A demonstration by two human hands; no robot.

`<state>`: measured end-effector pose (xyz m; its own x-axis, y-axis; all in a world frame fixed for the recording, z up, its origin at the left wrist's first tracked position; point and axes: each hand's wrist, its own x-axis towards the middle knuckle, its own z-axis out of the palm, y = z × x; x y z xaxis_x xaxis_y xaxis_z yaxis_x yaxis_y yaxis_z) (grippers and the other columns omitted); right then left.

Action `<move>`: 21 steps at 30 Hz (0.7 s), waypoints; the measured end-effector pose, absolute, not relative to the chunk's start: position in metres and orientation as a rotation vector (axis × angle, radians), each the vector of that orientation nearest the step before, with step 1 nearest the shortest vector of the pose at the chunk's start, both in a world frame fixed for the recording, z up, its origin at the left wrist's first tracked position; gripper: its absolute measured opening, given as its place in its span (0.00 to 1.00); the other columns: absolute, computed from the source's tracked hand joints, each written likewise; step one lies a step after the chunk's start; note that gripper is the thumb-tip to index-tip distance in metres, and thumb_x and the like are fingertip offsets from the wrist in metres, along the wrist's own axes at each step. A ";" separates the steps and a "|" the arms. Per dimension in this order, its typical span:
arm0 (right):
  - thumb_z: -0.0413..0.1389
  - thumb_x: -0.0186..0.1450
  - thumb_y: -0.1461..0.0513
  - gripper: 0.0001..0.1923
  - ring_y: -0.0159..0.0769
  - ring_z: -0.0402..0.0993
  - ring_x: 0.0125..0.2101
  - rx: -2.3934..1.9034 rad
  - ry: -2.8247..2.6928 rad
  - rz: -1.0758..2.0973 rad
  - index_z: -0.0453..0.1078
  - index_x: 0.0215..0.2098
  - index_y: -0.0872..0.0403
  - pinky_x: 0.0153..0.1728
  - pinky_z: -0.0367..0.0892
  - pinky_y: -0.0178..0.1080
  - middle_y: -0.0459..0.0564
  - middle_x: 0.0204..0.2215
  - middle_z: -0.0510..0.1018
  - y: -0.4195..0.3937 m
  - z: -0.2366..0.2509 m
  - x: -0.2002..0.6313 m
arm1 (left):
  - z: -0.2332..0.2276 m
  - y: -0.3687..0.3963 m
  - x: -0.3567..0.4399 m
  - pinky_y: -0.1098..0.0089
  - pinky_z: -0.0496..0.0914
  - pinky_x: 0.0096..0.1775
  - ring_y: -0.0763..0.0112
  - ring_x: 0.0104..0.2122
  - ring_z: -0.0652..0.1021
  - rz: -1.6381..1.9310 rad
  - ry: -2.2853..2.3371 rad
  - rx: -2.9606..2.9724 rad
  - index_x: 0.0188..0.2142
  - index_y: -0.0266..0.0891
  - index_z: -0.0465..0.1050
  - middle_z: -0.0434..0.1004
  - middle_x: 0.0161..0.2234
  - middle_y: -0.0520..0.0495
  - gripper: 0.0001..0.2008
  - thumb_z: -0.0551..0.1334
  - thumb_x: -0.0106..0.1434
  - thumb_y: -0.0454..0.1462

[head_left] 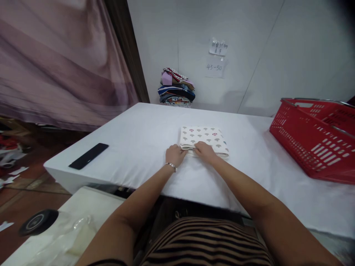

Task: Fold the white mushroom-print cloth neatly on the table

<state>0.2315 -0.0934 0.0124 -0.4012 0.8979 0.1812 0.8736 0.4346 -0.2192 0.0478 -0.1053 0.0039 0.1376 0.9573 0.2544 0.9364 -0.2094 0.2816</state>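
Observation:
A folded cream cloth (205, 138) printed with small grey and red shapes lies on the white table (144, 129). My left hand (174, 154), with a bracelet on its wrist, grips the cloth's near left edge. My right hand (204, 150) rests on the near edge just beside it, fingers curled over the fold. Both forearms reach out from the bottom of the view.
A red plastic basket (316, 136) stands at the table's right. A black phone (88, 156) lies near the left edge. A stack of folded cloths (176, 88) sits against the back wall. Pink curtain hangs at left. A black tape roll (39, 221) sits below left.

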 end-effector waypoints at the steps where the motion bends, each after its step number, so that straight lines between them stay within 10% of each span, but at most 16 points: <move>1: 0.46 0.68 0.61 0.09 0.36 0.65 0.41 -1.524 -2.430 0.111 0.68 0.37 0.53 0.34 0.58 0.34 0.49 0.37 0.72 -0.094 0.012 0.231 | 0.005 -0.105 0.052 0.65 0.64 0.40 0.62 0.40 0.72 0.554 1.987 2.301 0.33 0.42 0.77 0.74 0.35 0.44 0.17 0.55 0.61 0.49; 16: 0.45 0.69 0.61 0.12 0.39 0.64 0.42 -1.449 -2.535 -0.104 0.68 0.46 0.52 0.40 0.57 0.37 0.53 0.40 0.71 -0.103 0.008 0.227 | 0.001 -0.112 0.055 0.68 0.67 0.40 0.65 0.38 0.75 0.763 1.990 1.941 0.31 0.41 0.75 0.73 0.35 0.45 0.10 0.58 0.58 0.43; 21: 0.44 0.69 0.62 0.14 0.40 0.64 0.40 -1.455 -2.570 -0.143 0.69 0.45 0.52 0.39 0.56 0.39 0.54 0.38 0.71 -0.104 0.007 0.225 | -0.003 -0.123 0.042 0.63 0.68 0.44 0.65 0.39 0.74 1.090 1.933 1.920 0.44 0.40 0.70 0.71 0.44 0.44 0.16 0.57 0.55 0.32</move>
<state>0.2248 -0.1042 0.0067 -0.5027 0.8394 0.2068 0.8572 0.5150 -0.0068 0.0421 -0.1230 -0.0027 -0.1319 0.9291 0.3454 0.7763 -0.1199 0.6188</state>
